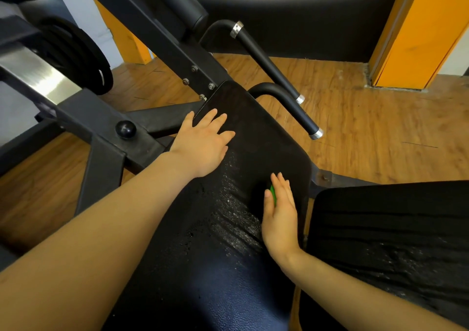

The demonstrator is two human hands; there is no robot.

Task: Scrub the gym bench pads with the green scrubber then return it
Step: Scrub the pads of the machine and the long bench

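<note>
Left hand: the left hand [203,144] lies flat on the far left part of the long black pad [253,132], palm down.
Left fingers: the fingers [215,121] are straight and a little spread, and they hold nothing; they only rest on the surface.
Right hand: the right hand [280,216] stands on its edge on the same pad, near the right border, with the thumb on the left side.
Right fingers: they are straight and close together, and they press against the green scrubber [273,194].
Scrubber: only a thin green strip shows between the thumb and the fingers; the rest is hidden behind the palm. It touches the pad.
Pad surface: wet, foamy streaks [233,219] lie between the two hands and just left of the right hand.
Second pad: another black pad [396,229] lies to the right, with wet marks too.
Around: black handles [269,64] with metal ends stand beyond the pad, over a wooden floor [368,127].
</note>
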